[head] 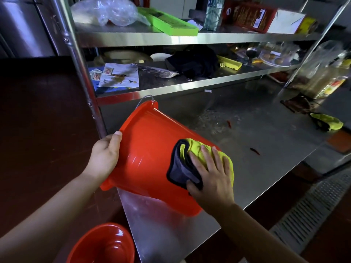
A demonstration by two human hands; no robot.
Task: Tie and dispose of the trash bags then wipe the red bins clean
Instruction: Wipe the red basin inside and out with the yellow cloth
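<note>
Left grip clasps tilted red bin; right flat, pressing cloth; steel table.

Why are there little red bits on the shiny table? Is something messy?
Yes. Small red scraps lie loose on the steel table, beside smeary marks behind the red bin. A second cloth sits crumpled at the far right. What the scraps are, I cannot tell.

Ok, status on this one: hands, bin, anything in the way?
Left hand grips red bin rim. Right hand presses yellow cloth on its side. Bin tilted on steel table. Nothing blocking.
</note>
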